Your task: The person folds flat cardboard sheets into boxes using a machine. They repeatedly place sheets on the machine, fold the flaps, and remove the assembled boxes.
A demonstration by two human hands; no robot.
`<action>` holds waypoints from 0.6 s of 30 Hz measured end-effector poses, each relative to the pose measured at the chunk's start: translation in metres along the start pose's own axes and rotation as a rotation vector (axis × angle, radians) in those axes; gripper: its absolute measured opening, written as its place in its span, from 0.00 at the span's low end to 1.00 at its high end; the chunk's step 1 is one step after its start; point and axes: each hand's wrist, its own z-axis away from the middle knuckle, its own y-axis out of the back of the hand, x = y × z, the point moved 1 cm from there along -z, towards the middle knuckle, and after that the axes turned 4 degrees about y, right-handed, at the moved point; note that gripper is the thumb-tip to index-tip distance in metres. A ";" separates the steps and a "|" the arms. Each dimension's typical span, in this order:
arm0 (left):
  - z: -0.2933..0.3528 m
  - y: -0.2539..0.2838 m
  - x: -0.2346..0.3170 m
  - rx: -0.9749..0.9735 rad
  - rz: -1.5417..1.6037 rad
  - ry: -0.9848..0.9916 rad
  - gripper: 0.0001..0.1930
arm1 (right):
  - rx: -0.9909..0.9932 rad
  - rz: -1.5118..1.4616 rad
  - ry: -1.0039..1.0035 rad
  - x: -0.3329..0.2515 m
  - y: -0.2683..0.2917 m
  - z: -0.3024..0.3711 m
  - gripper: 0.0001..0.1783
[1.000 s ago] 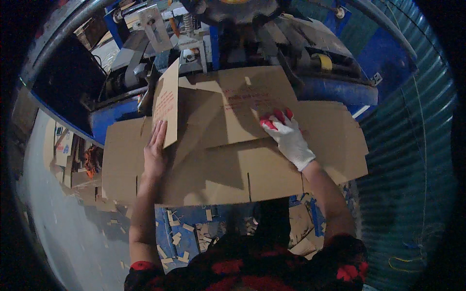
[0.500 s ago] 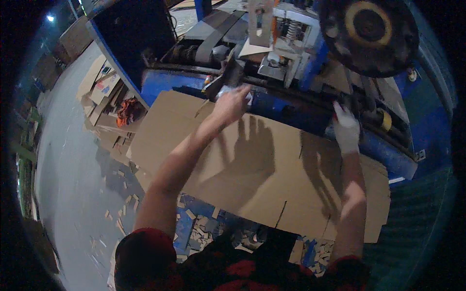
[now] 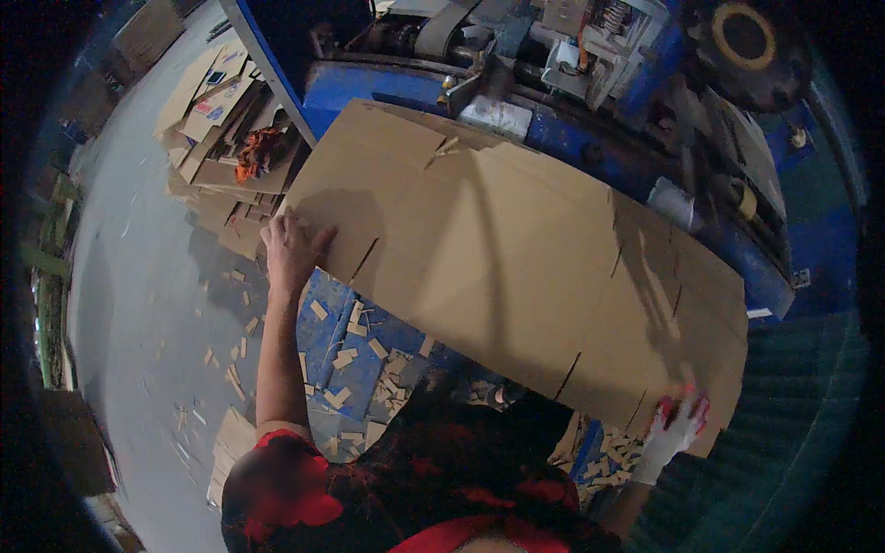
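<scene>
A large brown cardboard sheet (image 3: pixel 535 249) with slits along its edges lies in front of me, slanting down to the right. My bare left hand (image 3: pixel 293 251) rests at its near left corner, fingers bent and spread, thumb apart over the board. My right hand (image 3: pixel 676 427), in a white glove with red fingertips, touches the near right edge with its fingers spread. Whether more sheets lie beneath is hard to make out. Beyond the far edge stands a blue machine (image 3: pixel 378 85) with rollers and a metal head (image 3: pixel 599 55).
A round dark disc (image 3: pixel 745 41) is mounted at the upper right. Stacked cardboard (image 3: pixel 198 106) with an orange cloth (image 3: pixel 258 152) on it stands at the left. Cardboard scraps (image 3: pixel 346 358) litter the blue surface and grey floor (image 3: pixel 138 304) below.
Both hands have come back from the machine's edge to the near side of the sheet, left hand to the left corner, right hand to the right. The view has shifted.
</scene>
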 end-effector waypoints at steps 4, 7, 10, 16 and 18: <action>0.001 0.016 0.002 -0.117 0.013 0.126 0.38 | 0.180 -0.878 -0.680 0.034 -0.014 0.038 0.29; -0.010 0.023 0.008 -0.238 -0.028 0.132 0.36 | 0.045 -1.614 -1.034 0.039 -0.022 0.052 0.27; -0.019 0.026 0.012 -0.106 -0.258 -0.007 0.34 | 0.160 -1.510 -0.770 0.036 -0.017 0.041 0.29; -0.022 0.038 0.006 0.118 -0.153 0.029 0.39 | 0.582 -0.732 -0.560 0.012 0.018 0.007 0.31; -0.017 0.046 0.006 0.259 -0.123 -0.030 0.38 | 0.645 -1.125 -0.460 -0.009 0.034 0.006 0.31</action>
